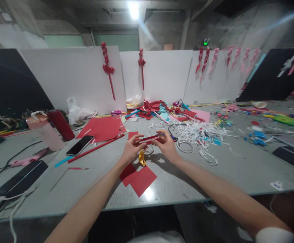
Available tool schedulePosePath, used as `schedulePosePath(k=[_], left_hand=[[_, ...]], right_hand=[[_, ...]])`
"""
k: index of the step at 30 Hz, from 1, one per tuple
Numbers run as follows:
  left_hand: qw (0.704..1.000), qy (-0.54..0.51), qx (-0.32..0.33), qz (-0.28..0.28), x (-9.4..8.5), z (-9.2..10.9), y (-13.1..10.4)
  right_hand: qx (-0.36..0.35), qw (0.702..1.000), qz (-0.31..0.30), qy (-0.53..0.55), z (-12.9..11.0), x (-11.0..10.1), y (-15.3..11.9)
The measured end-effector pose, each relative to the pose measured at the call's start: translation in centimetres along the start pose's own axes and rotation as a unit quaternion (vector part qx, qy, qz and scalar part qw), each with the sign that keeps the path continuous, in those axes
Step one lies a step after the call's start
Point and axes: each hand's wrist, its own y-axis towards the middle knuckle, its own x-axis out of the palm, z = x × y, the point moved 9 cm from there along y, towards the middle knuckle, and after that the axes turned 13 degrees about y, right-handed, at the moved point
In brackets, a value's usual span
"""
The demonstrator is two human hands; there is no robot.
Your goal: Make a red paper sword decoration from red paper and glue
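Observation:
Between my two hands, above the table, is a narrow red paper strip (149,138) with a white band along it. My left hand (132,147) pinches its left end, thumb and fingers closed. At the other end, my right hand (167,147) grips it in the same way. Below the strip lie a yellow object (142,158), whose kind I cannot make out, and a white ring-shaped roll (150,151), partly hidden. Nearer the front edge, a square red paper sheet (143,181) overlaps another red sheet (127,173).
Shredded white strips (200,133) and a white roll (184,146) lie to the right. On the left are a phone (80,145), a large red sheet (101,128), a red stick (96,148), a red bottle (60,125) and a black power bank (20,179). White panels (164,74) stand behind.

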Motion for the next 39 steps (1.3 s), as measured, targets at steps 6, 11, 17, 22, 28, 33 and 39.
schedulePosePath(k=[6, 11, 17, 22, 28, 33, 39], left_hand=[[1.000, 0.022, -0.004, 0.004, 0.13, -0.19, -0.06], [1.000, 0.023, -0.001, 0.004, 0.22, -0.21, -0.08], [1.000, 0.021, 0.003, 0.005, 0.07, -0.53, 0.02], [1.000, 0.015, 0.003, 0.002, 0.12, -0.77, 0.06], [1.000, 0.019, 0.011, -0.001, 0.12, -0.61, 0.01], [0.999, 0.028, 0.015, 0.003, 0.16, -0.34, -0.03], [1.000, 0.024, 0.011, 0.006, 0.22, -0.03, -0.12]], right_hand=[[-0.005, 1.000, 0.002, -0.011, 0.06, -0.14, 0.07], [-0.012, 0.999, 0.002, -0.034, 0.26, -0.34, 0.08], [-0.018, 0.999, 0.005, -0.048, 0.33, -0.42, 0.11], [-0.023, 0.999, 0.006, -0.046, 0.27, -0.40, 0.09], [-0.024, 0.998, 0.008, -0.066, 0.25, -0.48, 0.10], [-0.027, 0.997, 0.008, -0.070, 0.18, -0.49, 0.10], [-0.036, 0.996, 0.010, -0.087, -0.15, -0.54, 0.06]])
